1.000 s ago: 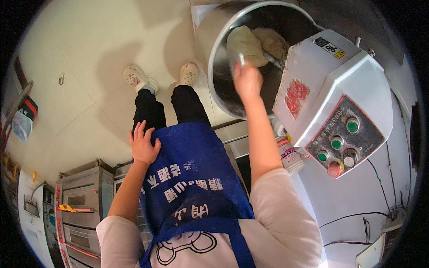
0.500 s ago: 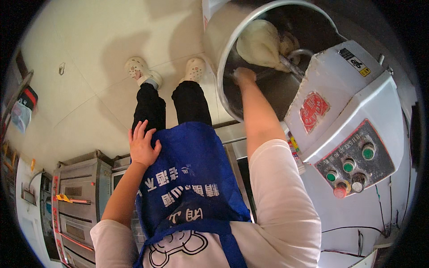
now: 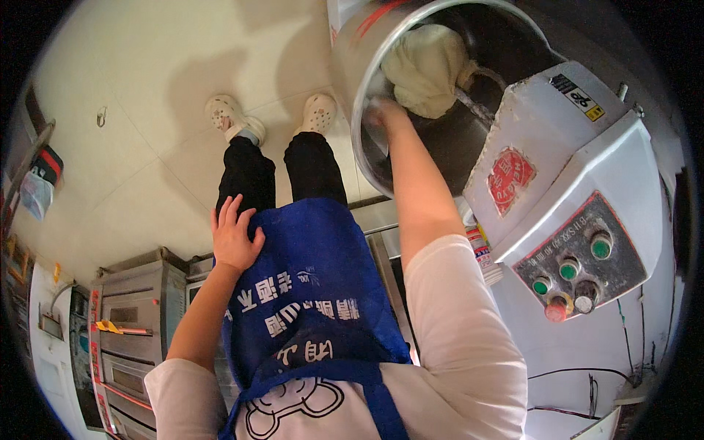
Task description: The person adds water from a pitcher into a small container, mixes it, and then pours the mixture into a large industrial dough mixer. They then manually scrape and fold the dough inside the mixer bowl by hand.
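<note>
A pale lump of dough sits in the steel bowl of a dough mixer, against its metal mixing arm. My right hand reaches over the rim into the bowl, near the inner wall and beside the dough. Motion smears its fingers, so whether they grip anything is unclear. My left hand rests at the upper left edge of my blue apron, by my thigh, with fingers spread and nothing in them.
The white mixer head overhangs the bowl's right side. Its control panel carries green buttons and a red knob. A steel oven-like cabinet stands at lower left. Black cables run along the lower right.
The dough has shifted and changed shape, bulging toward the bowl's near left side. My right hand has moved slightly left and up. A red mark now shows on the bowl's outside. My left hand stays put.
</note>
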